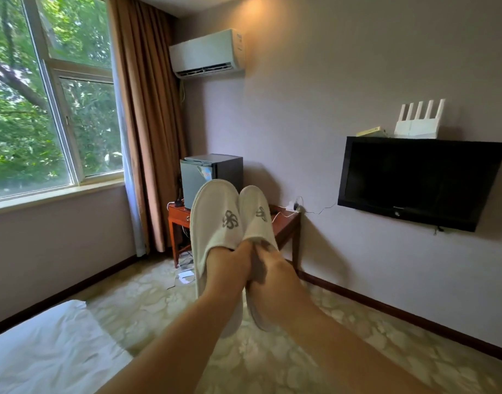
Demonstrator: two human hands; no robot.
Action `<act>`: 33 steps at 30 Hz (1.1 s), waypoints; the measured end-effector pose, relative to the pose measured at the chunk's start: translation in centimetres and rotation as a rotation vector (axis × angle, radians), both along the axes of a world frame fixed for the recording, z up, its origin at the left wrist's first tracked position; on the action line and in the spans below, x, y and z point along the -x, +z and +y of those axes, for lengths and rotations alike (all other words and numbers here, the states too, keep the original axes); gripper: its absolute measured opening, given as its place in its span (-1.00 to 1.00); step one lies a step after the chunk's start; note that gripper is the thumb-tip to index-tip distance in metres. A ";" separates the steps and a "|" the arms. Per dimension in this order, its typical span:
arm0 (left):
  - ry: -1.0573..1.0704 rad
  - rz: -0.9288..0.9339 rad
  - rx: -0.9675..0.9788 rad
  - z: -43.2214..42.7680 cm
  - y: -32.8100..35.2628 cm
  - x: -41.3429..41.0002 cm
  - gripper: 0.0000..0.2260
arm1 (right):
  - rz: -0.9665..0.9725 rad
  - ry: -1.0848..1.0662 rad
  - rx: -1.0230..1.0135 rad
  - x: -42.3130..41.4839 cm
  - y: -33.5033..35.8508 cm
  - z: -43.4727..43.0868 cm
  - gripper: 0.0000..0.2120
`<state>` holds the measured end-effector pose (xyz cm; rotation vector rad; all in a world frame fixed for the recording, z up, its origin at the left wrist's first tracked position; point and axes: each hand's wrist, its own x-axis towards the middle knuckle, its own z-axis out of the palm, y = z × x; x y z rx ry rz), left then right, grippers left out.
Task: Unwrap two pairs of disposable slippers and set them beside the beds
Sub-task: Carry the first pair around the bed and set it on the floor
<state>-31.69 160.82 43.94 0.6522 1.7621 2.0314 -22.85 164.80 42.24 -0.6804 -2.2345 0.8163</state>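
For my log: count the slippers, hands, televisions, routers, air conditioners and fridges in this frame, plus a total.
Slippers: 2 (left slipper, right slipper)
Hands: 2 (left hand, right hand)
Television: 1
Router: 1
Air conditioner: 1
Mini fridge: 1
Total: 8

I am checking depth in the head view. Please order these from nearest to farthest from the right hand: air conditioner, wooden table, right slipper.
1. right slipper: gripped by the right hand itself.
2. wooden table: behind the hand, low against the wall.
3. air conditioner: high on the wall, up and to the left.
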 end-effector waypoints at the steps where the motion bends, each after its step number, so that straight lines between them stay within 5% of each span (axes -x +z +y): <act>1: -0.004 -0.002 -0.013 1.1 -0.1 -0.1 -0.79 | 0.034 0.043 0.080 0.2 0.2 1.2 -0.50; 6: -0.019 -0.044 -0.034 6.1 0.5 0.1 -0.95 | 0.117 0.083 0.117 0.9 0.8 8.0 -0.55; 10: -0.157 -0.118 -0.079 10.1 1.3 2.0 -0.92 | 0.065 -0.033 -0.118 2.8 0.9 13.1 -0.59; 17: -0.380 -0.520 -0.299 20.3 1.8 9.0 -0.61 | -0.038 -0.195 -0.349 7.3 0.8 23.6 -0.40; 25: -0.542 -0.527 -0.259 32.4 1.4 14.8 -0.50 | -0.035 -0.252 -0.313 13.4 0.6 35.6 -0.55; 33: -0.509 -0.566 -0.308 41.7 1.2 21.2 -0.66 | -0.015 -0.265 -0.607 20.4 -1.3 47.3 -0.32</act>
